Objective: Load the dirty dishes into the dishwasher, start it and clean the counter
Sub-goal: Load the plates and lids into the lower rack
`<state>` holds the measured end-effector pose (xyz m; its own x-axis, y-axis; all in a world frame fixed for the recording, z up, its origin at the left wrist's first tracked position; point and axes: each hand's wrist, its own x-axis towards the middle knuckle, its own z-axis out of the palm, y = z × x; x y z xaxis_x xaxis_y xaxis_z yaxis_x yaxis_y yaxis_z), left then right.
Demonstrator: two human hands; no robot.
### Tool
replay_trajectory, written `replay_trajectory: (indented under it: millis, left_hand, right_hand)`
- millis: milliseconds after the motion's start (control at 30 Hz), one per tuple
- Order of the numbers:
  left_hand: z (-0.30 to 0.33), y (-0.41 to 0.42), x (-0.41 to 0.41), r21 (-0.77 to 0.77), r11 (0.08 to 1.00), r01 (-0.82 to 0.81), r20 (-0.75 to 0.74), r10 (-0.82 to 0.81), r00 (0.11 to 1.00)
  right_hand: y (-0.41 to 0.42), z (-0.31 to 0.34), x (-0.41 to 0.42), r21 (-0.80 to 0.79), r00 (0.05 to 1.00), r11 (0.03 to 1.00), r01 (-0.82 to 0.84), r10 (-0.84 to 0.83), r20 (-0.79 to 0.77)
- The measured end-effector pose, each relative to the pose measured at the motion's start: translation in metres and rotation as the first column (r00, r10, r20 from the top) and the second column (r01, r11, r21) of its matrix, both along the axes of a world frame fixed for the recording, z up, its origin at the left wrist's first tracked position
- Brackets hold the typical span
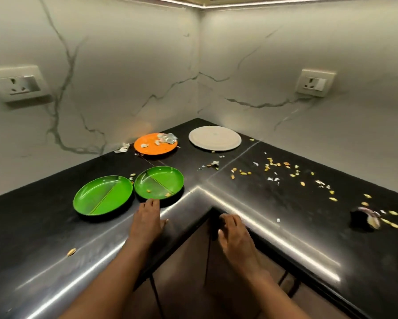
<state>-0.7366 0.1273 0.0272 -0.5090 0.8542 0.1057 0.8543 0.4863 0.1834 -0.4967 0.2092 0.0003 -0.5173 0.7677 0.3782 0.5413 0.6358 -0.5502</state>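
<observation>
Looking down from your head camera, you see both your bare hands stretched out over a black L-shaped counter (55, 226) set in a corner of pale veined wall. Your left hand (147, 221) lies flat on the counter with its fingers straight and together, holding nothing; its fingertips (152, 202) reach the near rim of a green divided plate (159, 183) straight ahead of it. Just to the left of that hand sits a second green divided plate (103, 195), its rim almost meeting the first. Farther ahead, beyond both, lies an orange plate (155, 144) with pale scraps on it, and to the right of that a white plate (214, 137), near the wall corner. Your right hand (233, 236) hangs at the counter's inner corner edge, fingers loosely bent and relaxed, gripping nothing. Well to the right of it, yellow and white food scraps (285, 171) are scattered over the counter, with a small dark object (363, 217), too blurred to name, at the far right. A socket (18, 84) is on the left wall, another socket (314, 82) on the right
</observation>
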Motion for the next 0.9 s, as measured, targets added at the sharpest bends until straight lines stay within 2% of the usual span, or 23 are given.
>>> replay_trajectory:
  millis: [233,400,600,667,767,800,867,900]
  left_hand:
    - [-0.005,0.018,-0.032,-0.206,0.95,-0.233,0.181,0.271,0.945]
    - [-0.014,0.023,-0.044,-0.362,0.902,-0.235,0.304,0.353,0.885]
    - [-0.013,0.032,-0.045,-0.389,0.886,-0.252,0.377,0.403,0.834]
    - [-0.01,0.037,-0.048,-0.408,0.876,-0.259,0.394,0.424,0.815]
    - [-0.007,0.043,-0.048,-0.442,0.857,-0.264,0.396,0.451,0.8]
    - [-0.006,0.044,-0.049,-0.455,0.85,-0.266,0.391,0.459,0.798]
    - [-0.005,0.048,-0.051,-0.485,0.832,-0.271,0.374,0.477,0.795]
    - [-0.005,0.05,-0.052,-0.499,0.823,-0.271,0.368,0.485,0.794]
  right_hand:
    - [0.072,0.004,-0.069,0.048,0.972,0.976,-0.215,0.209,0.107]
    - [0.091,0.001,-0.125,0.121,0.922,0.928,-0.352,0.322,0.214]
    - [0.117,-0.011,-0.173,0.192,0.807,0.847,-0.496,0.368,0.462]
    - [0.126,-0.016,-0.186,0.24,0.765,0.787,-0.568,0.397,0.507]
    - [0.132,-0.021,-0.2,0.351,0.743,0.68,-0.644,0.444,0.501]
    - [0.132,-0.018,-0.203,0.368,0.751,0.672,-0.643,0.459,0.474]
    - [0.132,-0.011,-0.207,0.372,0.793,0.703,-0.606,0.5,0.349]
    - [0.132,-0.005,-0.209,0.378,0.83,0.739,-0.558,0.507,0.232]
